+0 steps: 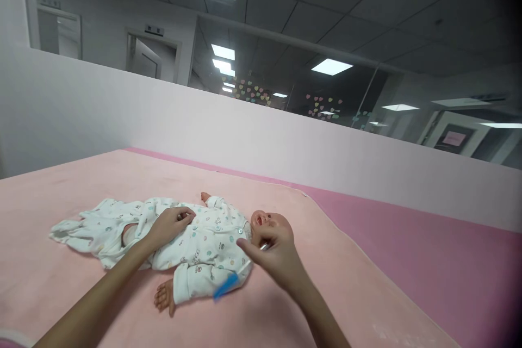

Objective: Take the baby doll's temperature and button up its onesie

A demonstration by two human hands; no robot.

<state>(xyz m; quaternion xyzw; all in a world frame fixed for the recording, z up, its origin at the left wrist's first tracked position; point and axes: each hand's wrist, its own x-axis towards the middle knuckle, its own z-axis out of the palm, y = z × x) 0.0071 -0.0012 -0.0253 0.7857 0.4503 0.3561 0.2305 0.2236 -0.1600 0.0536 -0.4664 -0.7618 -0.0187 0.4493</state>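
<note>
Resting on the doll's (204, 244) chest: my left hand (170, 225), fingers loosely curled, pressing the printed romper (122, 223) rather than gripping anything.

Doll: on its back on the pink blanket (81, 185), head (265, 223) toward my right, near arm flung out toward me, bare hand (164, 296) at the cuff.

Right hand (277, 253): just beside the doll's head, fingers pinched shut on a thin stick with a blue end (226, 285); the blue end hangs over the near sleeve. The stick is blurred, so I can only say it looks like a small brush or swab.

Behind: low pale wall (285, 147), glass partition with heart stickers (253, 91).

Risks, as I judge them: the stick's upper end sits close to the face, so a jerk of my wrist could poke the cheek or eye. My pinch is light; a slip would drop the stick onto the romper. If my left hand lifts, the doll may roll on the soft blanket.
</note>
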